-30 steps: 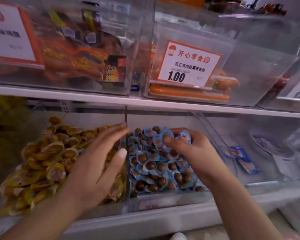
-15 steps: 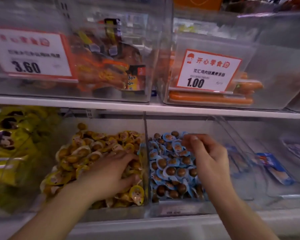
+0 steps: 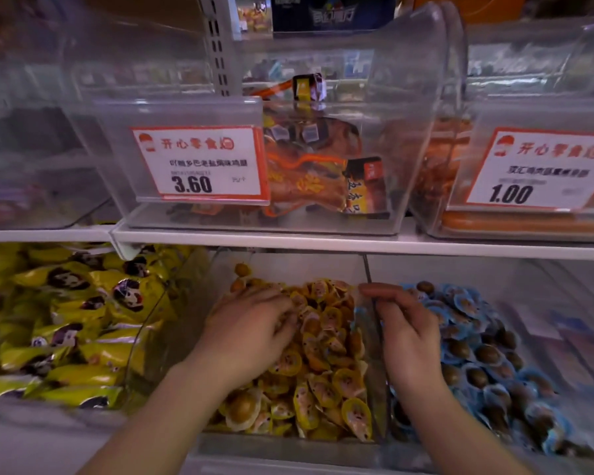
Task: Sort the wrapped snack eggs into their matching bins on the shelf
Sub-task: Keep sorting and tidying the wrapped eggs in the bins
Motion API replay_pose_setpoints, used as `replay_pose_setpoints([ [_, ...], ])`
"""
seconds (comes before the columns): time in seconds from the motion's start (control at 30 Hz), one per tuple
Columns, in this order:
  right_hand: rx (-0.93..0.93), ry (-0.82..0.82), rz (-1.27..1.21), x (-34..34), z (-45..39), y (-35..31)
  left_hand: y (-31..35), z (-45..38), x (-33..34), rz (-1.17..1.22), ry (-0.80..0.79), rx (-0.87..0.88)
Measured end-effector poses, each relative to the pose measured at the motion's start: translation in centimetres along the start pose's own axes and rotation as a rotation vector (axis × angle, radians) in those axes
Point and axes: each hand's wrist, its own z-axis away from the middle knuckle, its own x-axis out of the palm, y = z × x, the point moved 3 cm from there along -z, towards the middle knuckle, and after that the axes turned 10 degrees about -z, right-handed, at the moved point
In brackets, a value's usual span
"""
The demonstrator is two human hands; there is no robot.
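The left hand [image 3: 251,334] lies palm-down in the yellow-wrapped eggs [image 3: 326,368], its fingers [image 3: 282,311] buried among them — whether they pinch anything cannot be told. The right hand [image 3: 408,334] curls at the divider [image 3: 374,323] between the bins, fingertips hidden behind its own knuckles. The blue-wrapped eggs [image 3: 487,358] smear into blur toward the near right, and the right price tag [image 3: 535,169] is cut off by the edge.

left hand [image 3: 254,332]: bare, no ring or glove | right hand [image 3: 408,334]: bare, no ring or glove | forearms: bare, no sleeve, watch or band in view
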Motion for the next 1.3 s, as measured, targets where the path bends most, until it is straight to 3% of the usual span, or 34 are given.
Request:
replay_pose_setpoints([
  [0.1,-0.029,0.020,-0.003,0.0,0.0,-0.2,2.2,-1.7,1.7,0.258,-0.109,-0.034],
  [0.2,-0.072,0.004,0.009,0.1,0.0,-0.2,3.9,-2.0,4.7,0.161,-0.347,0.039],
  [0.27,-0.096,-0.005,0.005,0.0,-0.1,-0.2,4.8,-2.7,5.6,0.080,-0.388,0.122],
  [0.43,-0.100,-0.012,0.004,-0.1,-0.4,0.1,6.3,-6.0,5.3,-0.027,-0.233,0.195],
  [0.6,-0.129,-0.034,0.073,0.0,-0.4,0.2,6.0,-7.1,4.5,-0.062,-0.233,0.264],
  [0.7,-0.138,-0.076,0.108,-0.3,-0.5,-0.1,2.2,-6.9,3.8,-0.082,-0.292,0.159],
  [0.8,-0.134,-0.090,0.114,-0.4,-0.4,-0.1,-2.9,-5.6,3.9,0.091,-0.393,-0.031],
  [0.87,-0.134,-0.087,0.126,-0.3,-0.4,-0.2,-4.4,-4.9,3.3,0.222,-0.310,-0.111],
  [0.93,-0.138,-0.082,0.134,-0.2,-0.4,-0.3,-3.5,-4.6,1.9,0.308,-0.124,-0.114],
  [0.97,-0.140,-0.079,0.139,-0.2,-0.3,-0.3,-2.3,-4.4,1.2,0.331,-0.075,-0.089],
  [1.03,-0.144,-0.075,0.145,-0.1,-0.3,-0.4,0.7,-3.6,0.5,0.332,-0.140,0.041],
  [1.13,-0.141,-0.069,0.148,-0.1,-0.3,-0.6,4.6,-2.6,1.6,-0.003,-0.301,0.363],
  [1.3,-0.134,-0.069,0.151,-0.2,-0.1,-0.6,5.6,-4.1,2.2,-0.171,-0.430,0.344],
])
